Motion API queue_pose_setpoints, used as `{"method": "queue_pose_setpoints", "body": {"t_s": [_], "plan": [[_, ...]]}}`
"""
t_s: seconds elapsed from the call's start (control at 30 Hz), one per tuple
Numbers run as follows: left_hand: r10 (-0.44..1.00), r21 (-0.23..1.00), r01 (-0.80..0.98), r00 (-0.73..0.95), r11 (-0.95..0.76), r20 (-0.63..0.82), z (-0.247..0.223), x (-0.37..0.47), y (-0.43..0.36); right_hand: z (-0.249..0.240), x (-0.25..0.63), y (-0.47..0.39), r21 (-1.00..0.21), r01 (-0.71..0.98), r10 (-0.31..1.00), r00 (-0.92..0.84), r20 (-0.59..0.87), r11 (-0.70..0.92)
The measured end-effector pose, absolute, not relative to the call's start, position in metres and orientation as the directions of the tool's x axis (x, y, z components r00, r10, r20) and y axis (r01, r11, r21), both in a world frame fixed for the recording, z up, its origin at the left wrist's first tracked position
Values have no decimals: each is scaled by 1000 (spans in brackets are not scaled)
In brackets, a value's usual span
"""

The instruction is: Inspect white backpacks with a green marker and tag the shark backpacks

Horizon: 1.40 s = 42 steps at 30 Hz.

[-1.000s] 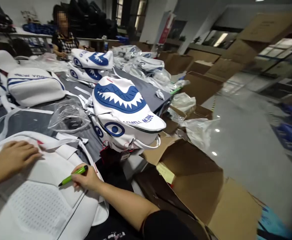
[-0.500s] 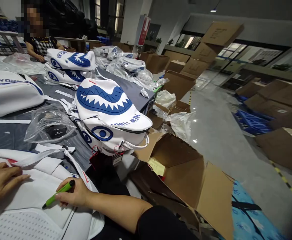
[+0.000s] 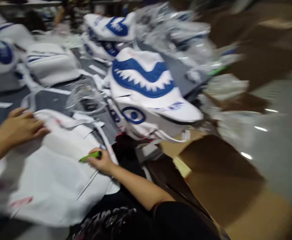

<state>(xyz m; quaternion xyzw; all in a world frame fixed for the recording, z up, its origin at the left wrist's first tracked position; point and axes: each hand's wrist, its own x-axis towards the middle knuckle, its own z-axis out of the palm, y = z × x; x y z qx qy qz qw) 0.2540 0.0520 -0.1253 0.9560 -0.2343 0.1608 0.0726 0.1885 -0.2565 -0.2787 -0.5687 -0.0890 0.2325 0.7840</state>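
A white backpack (image 3: 60, 170) lies before me with its padded back upward. At its upper left edge, my left hand (image 3: 27, 128) has its fingers bent over the bag; motion blur softens them. My right hand (image 3: 103, 161) is closed around a green marker pen (image 3: 90, 156), held over the backpack's right side, with its tip pointing left. Whether the tip touches the fabric I cannot tell. Beyond my right hand, another white backpack (image 3: 146, 86) with a blue shark mouth and eye print rests at the table's edge.
More printed backpacks (image 3: 110, 31) are stacked farther back, and others (image 3: 52, 63) lie at the left. A clear plastic bag (image 3: 85, 96) sits mid-table. Plastic-wrapped items (image 3: 178, 31) cover the far right. An open cardboard box (image 3: 218, 173) stands below the table's right edge.
The view has swung left and down. My left hand has shifted toward the backpack's upper left edge. The marker pen is now held nearer the bag's right side.
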Motion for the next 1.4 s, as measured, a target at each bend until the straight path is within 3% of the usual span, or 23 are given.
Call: {"method": "queue_pose_setpoints", "body": {"t_s": [0.07, 0.13, 0.2, 0.27, 0.37, 0.47, 0.6, 0.7, 0.83, 0.97, 1.1, 1.27, 1.4], "plan": [[-438, -143, -415, 868, -898, 235, -131, 240, 45, -275, 189, -260, -921, -281, 448, 883, -138, 268], [-374, -220, -338, 915, -915, 154, -145, 231, 33, -269, 196, -264, -942, -221, 417, 903, -99, 254], [-330, -213, -299, 936, -930, 126, -162, 223, 18, -260, 205, -269, -992, 17, 315, 947, 57, 127], [-296, -164, -272, 943, -948, 151, -177, 216, 0, -247, 214, -271, -956, 279, 283, 928, 243, -95], [-241, -70, -230, 940, -971, 240, -193, 205, -21, -232, 227, -263, -816, 459, 439, 851, 290, -350], [-175, 3, -184, 938, -983, 300, -202, 197, -33, -229, 237, -249, -768, 470, 533, 822, 200, -436], [-115, 61, -143, 938, -988, 327, -215, 191, -40, -228, 242, -241, -802, 375, 542, 837, 78, -464], [-142, 82, -198, 886, -977, 440, -229, 187, -39, -223, 242, -238, -900, 252, 509, 860, 40, -356], [-199, 39, -272, 787, -961, 584, -244, 185, -36, -219, 241, -224, -982, 129, 349, 934, 73, -141], [-201, 5, -250, 789, -968, 581, -247, 184, -35, -223, 244, -208, -950, 234, 343, 927, 154, -204], [-196, 13, -252, 784, -968, 589, -247, 183, -36, -225, 252, -204, -847, 401, 441, 868, 230, -349], [-185, 26, -251, 776, -968, 602, -249, 182, -38, -215, 262, -202, -723, 518, 553, 802, 224, -458], [-155, 104, -235, 855, -966, 495, -248, 181, -38, -209, 266, -198, -616, 585, 601, 769, 216, -528]]}}
